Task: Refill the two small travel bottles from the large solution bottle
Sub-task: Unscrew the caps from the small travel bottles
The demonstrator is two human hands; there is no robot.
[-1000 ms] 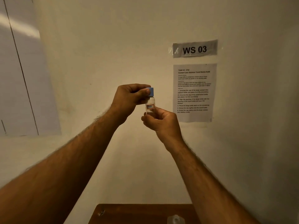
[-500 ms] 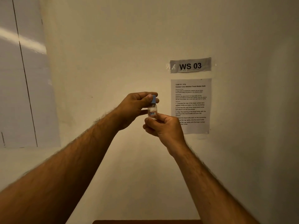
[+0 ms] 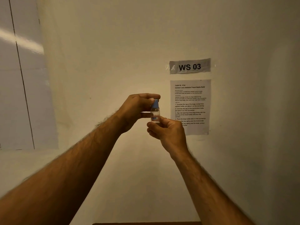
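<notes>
A small clear travel bottle (image 3: 155,114) with a red-edged label is held up in front of the wall at chest height. My right hand (image 3: 167,132) grips its lower body from below. My left hand (image 3: 138,109) pinches its blue cap (image 3: 155,103) from above with thumb and fingers. The cap sits on the bottle's neck, slightly tilted. The large solution bottle and the second travel bottle are out of view.
A "WS 03" sign (image 3: 190,66) and a printed instruction sheet (image 3: 190,104) are taped to the wall just right of my hands. A sliver of brown wooden tabletop (image 3: 146,223) shows at the bottom edge. A grey panel (image 3: 17,78) fills the left.
The view has tilted upward, so the tabletop has almost left the frame. My left fingers have shifted on the blue cap; both hands stay on the bottle.
</notes>
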